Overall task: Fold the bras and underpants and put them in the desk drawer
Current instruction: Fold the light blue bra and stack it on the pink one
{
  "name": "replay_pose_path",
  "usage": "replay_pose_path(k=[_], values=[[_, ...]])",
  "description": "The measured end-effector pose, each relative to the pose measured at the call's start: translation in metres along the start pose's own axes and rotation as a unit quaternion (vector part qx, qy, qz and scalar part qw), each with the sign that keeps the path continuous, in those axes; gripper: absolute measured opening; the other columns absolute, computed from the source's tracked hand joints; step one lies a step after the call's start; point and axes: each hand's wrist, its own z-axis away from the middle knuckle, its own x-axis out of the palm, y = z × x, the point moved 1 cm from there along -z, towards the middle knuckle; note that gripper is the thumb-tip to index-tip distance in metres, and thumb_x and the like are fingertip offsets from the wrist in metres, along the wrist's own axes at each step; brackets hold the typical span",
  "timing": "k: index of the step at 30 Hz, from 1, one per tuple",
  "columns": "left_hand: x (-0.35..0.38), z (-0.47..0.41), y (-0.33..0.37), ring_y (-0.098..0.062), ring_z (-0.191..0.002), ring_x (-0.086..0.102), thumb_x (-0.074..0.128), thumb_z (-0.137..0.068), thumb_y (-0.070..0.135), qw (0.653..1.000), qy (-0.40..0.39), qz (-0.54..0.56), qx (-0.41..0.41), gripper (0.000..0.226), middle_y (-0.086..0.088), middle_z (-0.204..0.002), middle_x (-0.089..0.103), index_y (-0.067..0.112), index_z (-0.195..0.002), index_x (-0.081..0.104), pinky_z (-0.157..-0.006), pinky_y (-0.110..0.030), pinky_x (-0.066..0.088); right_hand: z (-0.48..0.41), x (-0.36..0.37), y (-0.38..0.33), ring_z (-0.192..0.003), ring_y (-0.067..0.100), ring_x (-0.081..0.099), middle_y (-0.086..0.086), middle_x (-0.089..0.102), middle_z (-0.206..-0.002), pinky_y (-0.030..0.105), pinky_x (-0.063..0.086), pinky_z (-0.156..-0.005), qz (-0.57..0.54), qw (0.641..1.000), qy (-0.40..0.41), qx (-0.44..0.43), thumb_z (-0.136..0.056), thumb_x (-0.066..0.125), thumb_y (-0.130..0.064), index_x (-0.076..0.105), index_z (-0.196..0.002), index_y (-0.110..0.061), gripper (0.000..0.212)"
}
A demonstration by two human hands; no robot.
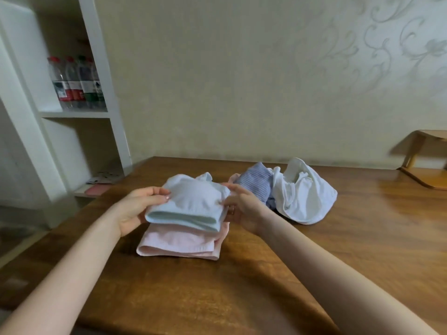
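A folded light-blue garment (pixel 191 201) rests on top of a folded pink garment (pixel 179 243) in the middle of the wooden desk (pixel 314 250). My left hand (pixel 137 209) grips the blue garment's left edge, thumb on top. My right hand (pixel 242 206) holds its right edge. To the right lie an unfolded blue striped garment (pixel 256 183) and a crumpled white one (pixel 304 192), touching each other. No drawer is in view.
A white shelf unit (pixel 79 114) stands at the left with several plastic bottles (pixel 75 83) on it. A pink item (pixel 96 189) lies on its low shelf. A wooden chair or side table (pixel 425 165) is at the far right against the wall.
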Motion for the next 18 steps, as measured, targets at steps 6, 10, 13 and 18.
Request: replay_pose_path(k=[6, 10, 13, 18], values=[[-0.008, 0.012, -0.011, -0.021, -0.119, 0.048, 0.067, -0.080, 0.004, 0.985, -0.069, -0.149, -0.052, 0.036, -0.006, -0.136, 0.046, 0.019, -0.113, 0.059, -0.091, -0.035, 0.045, 0.008, -0.004, 0.008, -0.097, 0.028, 0.061, 0.013, 0.051, -0.122, 0.040, 0.059, -0.078, 0.140, 0.988, -0.022, 0.058, -0.086, 0.044, 0.013, 0.055, -0.123, -0.014, 0.047], [-0.004, 0.017, -0.014, -0.016, -0.131, 0.035, 0.071, -0.080, 0.011, 0.946, -0.053, -0.318, -0.001, 0.042, 0.000, -0.146, 0.032, 0.034, -0.111, 0.055, -0.105, -0.037, 0.036, 0.012, 0.000, 0.017, -0.102, 0.029, 0.062, 0.007, 0.046, -0.123, 0.032, 0.060, -0.072, 0.232, 0.971, 0.009, 0.059, -0.086, 0.046, 0.009, 0.052, -0.129, -0.021, 0.053], [0.013, 0.022, -0.001, -0.011, -0.137, 0.027, 0.063, -0.086, 0.014, 0.861, 0.061, -0.434, 0.257, 0.041, 0.008, -0.149, 0.025, 0.033, -0.121, 0.052, -0.111, -0.036, 0.028, 0.011, 0.006, 0.017, -0.106, 0.026, 0.060, 0.005, 0.045, -0.128, 0.028, 0.058, -0.073, 0.359, 0.933, 0.033, 0.010, -0.087, 0.048, 0.001, 0.049, -0.133, -0.022, 0.052], [0.059, 0.013, -0.026, -0.017, -0.140, 0.022, 0.045, -0.092, 0.048, 0.729, -0.042, -0.641, 0.238, 0.054, 0.009, -0.151, 0.023, 0.039, -0.142, 0.026, -0.115, -0.044, 0.021, -0.004, 0.004, 0.004, -0.115, 0.022, 0.052, 0.005, 0.048, -0.133, 0.037, 0.050, -0.088, 0.547, 0.802, 0.159, -0.182, -0.083, 0.055, -0.009, 0.052, -0.124, -0.015, 0.042]])
